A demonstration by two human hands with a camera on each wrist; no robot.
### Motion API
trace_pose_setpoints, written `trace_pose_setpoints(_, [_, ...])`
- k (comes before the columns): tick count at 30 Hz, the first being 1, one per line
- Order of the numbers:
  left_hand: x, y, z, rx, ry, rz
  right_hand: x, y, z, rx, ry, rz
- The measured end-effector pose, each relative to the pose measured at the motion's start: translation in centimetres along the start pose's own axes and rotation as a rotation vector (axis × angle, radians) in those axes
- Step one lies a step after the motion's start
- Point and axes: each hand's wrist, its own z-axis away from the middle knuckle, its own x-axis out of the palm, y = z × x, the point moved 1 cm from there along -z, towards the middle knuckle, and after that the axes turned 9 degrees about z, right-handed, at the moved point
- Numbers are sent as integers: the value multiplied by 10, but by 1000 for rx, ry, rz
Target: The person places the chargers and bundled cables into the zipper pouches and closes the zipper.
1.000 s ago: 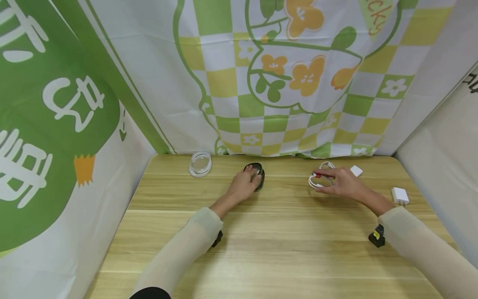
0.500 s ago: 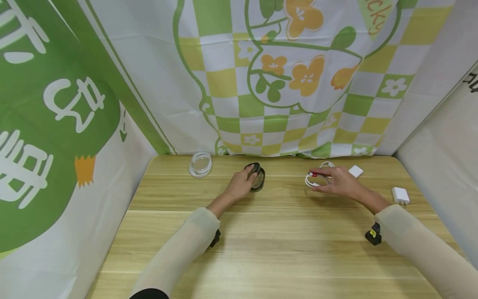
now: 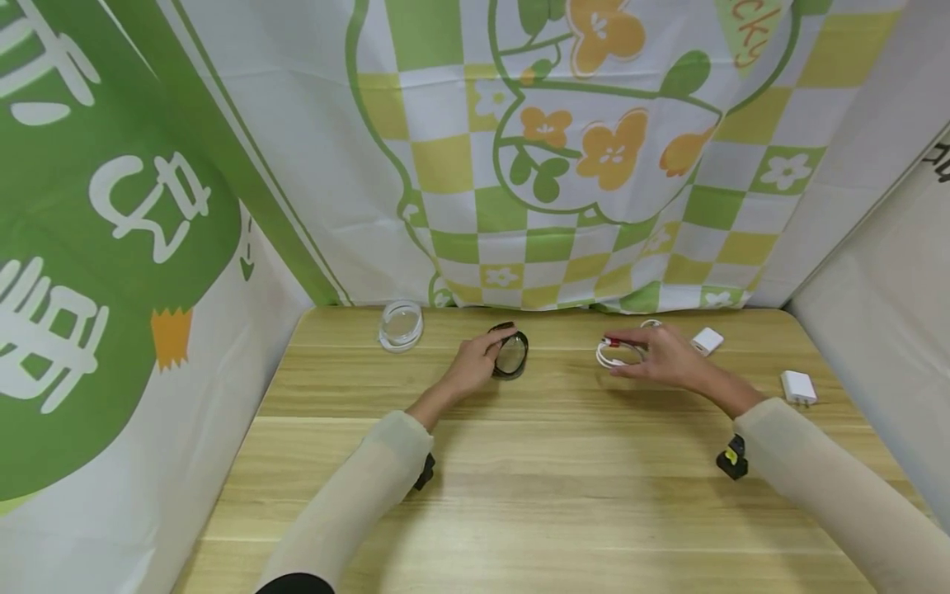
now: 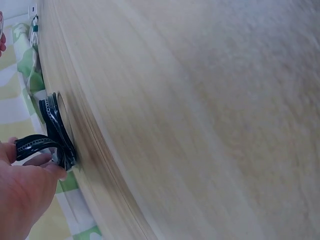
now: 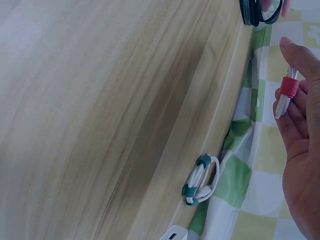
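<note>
My left hand (image 3: 471,365) pinches the raised flap of a small round clear case with black zipper-like edging (image 3: 524,353). In the left wrist view the case (image 4: 61,131) has its flap bent up and its lower part on the table. To the right, my right hand (image 3: 674,361) holds a coiled white cable (image 3: 609,360) a little above the table. A red tie (image 5: 289,87) binds this cable between thumb and fingers in the right wrist view. Behind that hand lies another white cable (image 5: 200,181), bound with green ties and mostly hidden in the head view.
A clear round case with white edging (image 3: 401,325) lies at the table's back left. Two white charger blocks are on the right, a nearer one with prongs (image 3: 798,386) and another (image 3: 707,341) by the back edge. A patterned cloth (image 3: 534,165) hangs behind the table (image 3: 564,495).
My left hand has lifted the case's flap up and to the left, baring its clear inside. My right hand has moved slightly left with the red-tied cable.
</note>
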Motion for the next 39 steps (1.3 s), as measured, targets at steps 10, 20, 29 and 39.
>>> trace_pose_setpoints(10, [-1,-3,-1,-4,36,-3,3,-7,-12,-34,-2,-21])
trace_pose_setpoints(20, [-7,-4,-2,-35,60,-1,9,-12,-25,-89,60,-9])
trace_pose_setpoints(29, [-12,-6,-3,-38,13,0,14,-24,-35,-32,-2,-23])
trace_pose_setpoints(39, [-16,-8,-3,6,37,-49,26,-32,-47,-66,28,-58])
